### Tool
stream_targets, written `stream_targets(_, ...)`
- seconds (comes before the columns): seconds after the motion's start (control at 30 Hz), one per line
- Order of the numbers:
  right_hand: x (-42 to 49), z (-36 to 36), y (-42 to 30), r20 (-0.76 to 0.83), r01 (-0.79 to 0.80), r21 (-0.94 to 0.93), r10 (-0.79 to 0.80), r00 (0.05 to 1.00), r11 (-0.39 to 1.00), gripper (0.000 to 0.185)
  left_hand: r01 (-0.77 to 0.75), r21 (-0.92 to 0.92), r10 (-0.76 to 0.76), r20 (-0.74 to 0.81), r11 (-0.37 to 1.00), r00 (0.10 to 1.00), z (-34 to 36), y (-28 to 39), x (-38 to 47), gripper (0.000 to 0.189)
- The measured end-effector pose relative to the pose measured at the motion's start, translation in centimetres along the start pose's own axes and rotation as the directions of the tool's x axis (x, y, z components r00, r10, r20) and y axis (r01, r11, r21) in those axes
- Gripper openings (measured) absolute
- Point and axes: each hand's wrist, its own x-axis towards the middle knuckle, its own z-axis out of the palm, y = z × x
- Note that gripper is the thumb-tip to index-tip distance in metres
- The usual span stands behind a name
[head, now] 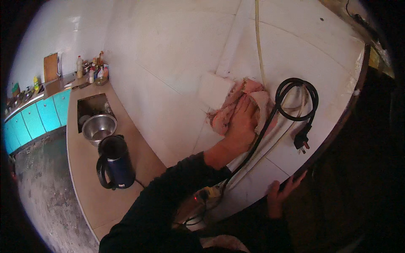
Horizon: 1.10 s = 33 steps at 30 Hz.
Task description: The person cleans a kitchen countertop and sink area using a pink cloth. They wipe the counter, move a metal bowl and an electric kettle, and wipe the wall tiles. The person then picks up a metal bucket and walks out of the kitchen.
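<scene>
My left hand (242, 121) presses a bunched pink cloth (221, 118) flat against the white tiled wall (177, 63), the fingers partly sunk in its folds. Just right of the cloth, a coiled black power cable (317, 98) hangs on the wall, its plug (302, 139) dangling below the loop. A pale hose or cord (258, 41) runs down the wall from above to the cloth. Lower right, my right hand (280, 196) rests at the dark edge of the wall, fingers spread, with nothing visible in it.
A dark blue electric kettle (120, 170) and a steel bowl (99, 126) stand on the brown counter (142, 148) at left, the bowl at the edge of a sink (91, 106). Bottles (79, 67) crowd the far corner. Below my left forearm lies a power strip (205, 193) with a red light.
</scene>
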Motion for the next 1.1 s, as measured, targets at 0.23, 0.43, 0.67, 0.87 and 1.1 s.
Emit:
stream_targets(0.23,0.2,-0.7,-1.2,0.06,-0.105,-0.05,0.108,0.992,0.993,0.057,-0.139,0.121,0.102,0.273,0.983,0.957,-2.6,-1.4,-7.4,0.037)
stream_targets(0.43,0.4,-1.0,-1.7,0.067,-0.128,-0.041,0.131,0.989,0.991,0.051,0.418,-0.079,-0.387,0.254,0.905,0.887,-10.5,-5.5,-15.6,0.038)
stream_targets(0.67,-3.8,-3.9,-3.1,0.199,-0.297,0.044,0.283,0.938,0.954,0.052,0.555,-0.829,-0.738,0.418,-0.072,0.53,-23.6,-2.5,-16.9,0.043)
stream_targets(0.87,-14.9,-6.5,-12.9,0.617,-0.634,0.596,0.225,0.754,0.493,0.059,0.38,-0.879,-0.689,0.467,-0.289,0.554,-31.1,9.1,-17.4,0.043)
stream_targets(1.1,-20.2,-7.9,-29.5,0.913,-0.539,-0.302,-0.402,0.075,-0.786,0.074,0.524,-0.768,-0.782,0.56,-0.367,0.273,-31.7,17.4,-24.5,0.028)
